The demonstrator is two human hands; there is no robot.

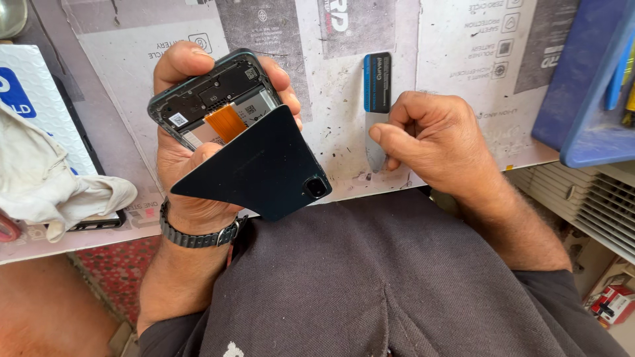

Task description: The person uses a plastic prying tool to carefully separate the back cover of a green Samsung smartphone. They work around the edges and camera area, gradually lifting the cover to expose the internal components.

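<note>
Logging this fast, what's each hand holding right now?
Left hand: closed on opened phone, back cover swung off.
Right hand: closed on pry tool.

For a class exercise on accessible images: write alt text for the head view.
A left hand holds an opened phone, its dark back cover swung loose over it. The right hand grips a flat pry tool on the worn cardboard-covered bench.

White cloth (46, 175) far left of left hand; blue tray (582, 86) right of right hand; printed cardboard mat (450, 59) beneath; red box (612, 304) lower right
</note>
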